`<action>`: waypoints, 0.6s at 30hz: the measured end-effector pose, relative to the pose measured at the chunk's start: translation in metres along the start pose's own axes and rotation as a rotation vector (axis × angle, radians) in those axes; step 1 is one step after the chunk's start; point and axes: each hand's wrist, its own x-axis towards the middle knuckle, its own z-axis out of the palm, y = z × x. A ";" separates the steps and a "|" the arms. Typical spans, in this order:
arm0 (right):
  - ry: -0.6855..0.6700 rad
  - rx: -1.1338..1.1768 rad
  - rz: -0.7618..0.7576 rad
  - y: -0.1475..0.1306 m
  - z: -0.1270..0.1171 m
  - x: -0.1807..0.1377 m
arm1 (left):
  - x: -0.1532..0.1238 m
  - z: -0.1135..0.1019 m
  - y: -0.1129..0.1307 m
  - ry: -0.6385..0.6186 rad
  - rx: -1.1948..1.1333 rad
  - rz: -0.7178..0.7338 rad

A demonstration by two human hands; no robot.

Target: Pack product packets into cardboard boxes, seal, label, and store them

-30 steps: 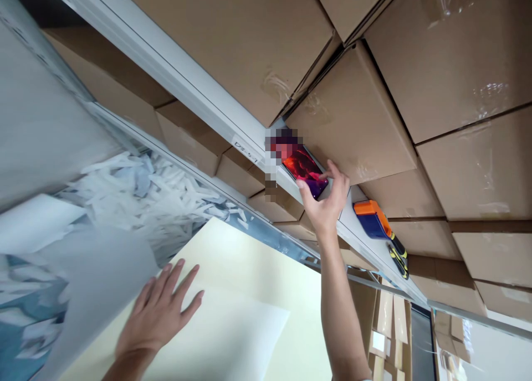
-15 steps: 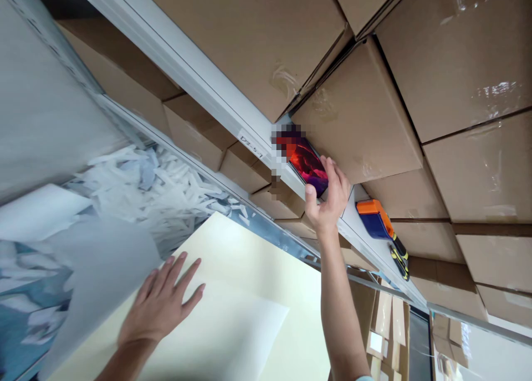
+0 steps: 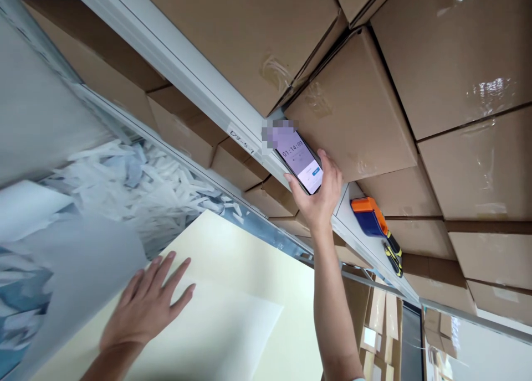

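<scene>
My right hand [image 3: 318,195] reaches up to a phone [image 3: 300,159] that leans on the white shelf rail [image 3: 199,87] against a cardboard box [image 3: 353,109]. Its thumb and fingers grip the phone's lower end. The screen is lit pale and shows a timer readout. My left hand [image 3: 143,306] lies flat, fingers spread, on a white sheet [image 3: 224,336] that rests on a pale yellow board [image 3: 249,264].
Cardboard boxes fill the shelves above and behind. An orange and blue tape dispenser [image 3: 369,217] and a yellow-black tool [image 3: 393,253] lie on the rail right of the phone. A heap of white paper strips [image 3: 141,187] lies at the left. Packets stand at the lower right [image 3: 382,320].
The phone's screen has switched from a red and purple picture to a pale timer display. My right hand has closed round the phone's lower end. My left hand has slid slightly left.
</scene>
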 end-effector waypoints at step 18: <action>-0.051 -0.060 0.023 0.005 0.009 -0.002 | 0.006 -0.006 0.006 -0.024 -0.079 -0.029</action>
